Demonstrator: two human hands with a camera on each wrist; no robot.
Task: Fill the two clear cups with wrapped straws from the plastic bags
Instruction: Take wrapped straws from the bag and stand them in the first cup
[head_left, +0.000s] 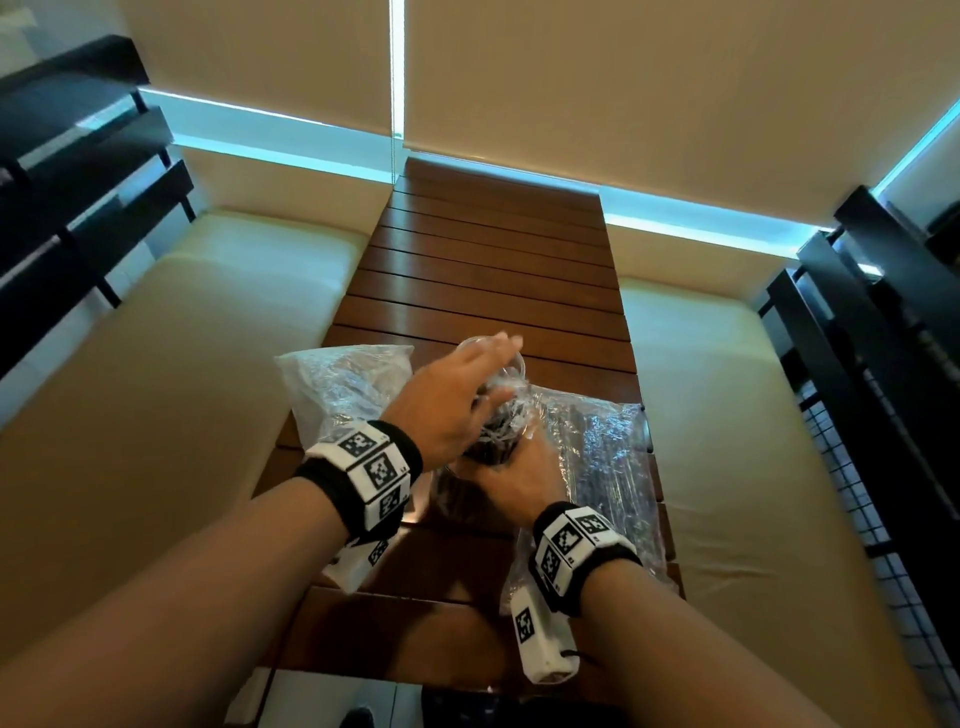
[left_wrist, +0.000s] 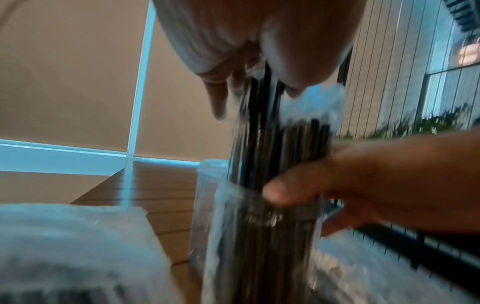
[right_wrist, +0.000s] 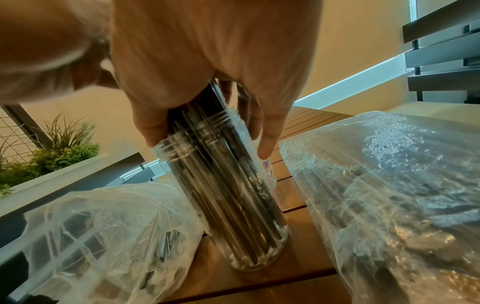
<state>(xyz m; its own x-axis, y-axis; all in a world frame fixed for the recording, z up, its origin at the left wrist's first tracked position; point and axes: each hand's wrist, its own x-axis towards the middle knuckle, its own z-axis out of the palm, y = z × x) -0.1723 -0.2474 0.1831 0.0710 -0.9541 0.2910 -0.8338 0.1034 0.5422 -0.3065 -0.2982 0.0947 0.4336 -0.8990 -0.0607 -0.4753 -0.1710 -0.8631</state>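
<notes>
Cup (right_wrist: 228, 207) of straws (right_wrist: 207, 174) upright mid-counter (head_left: 493, 270) between two bags (head_left: 343, 384) (head_left: 597, 457): right hand (head_left: 519, 478) grips its side, left hand (head_left: 452, 400) lies flat-fingered, grip relaxed, on straw tops.

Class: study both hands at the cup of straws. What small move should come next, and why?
Probably press the straws fully down. The right hand grips the clear cup near its rim, steadying it on the table, while the left hand lies flat over straw tops that stand above the rim. The cup looks packed, with bags either side.
</notes>
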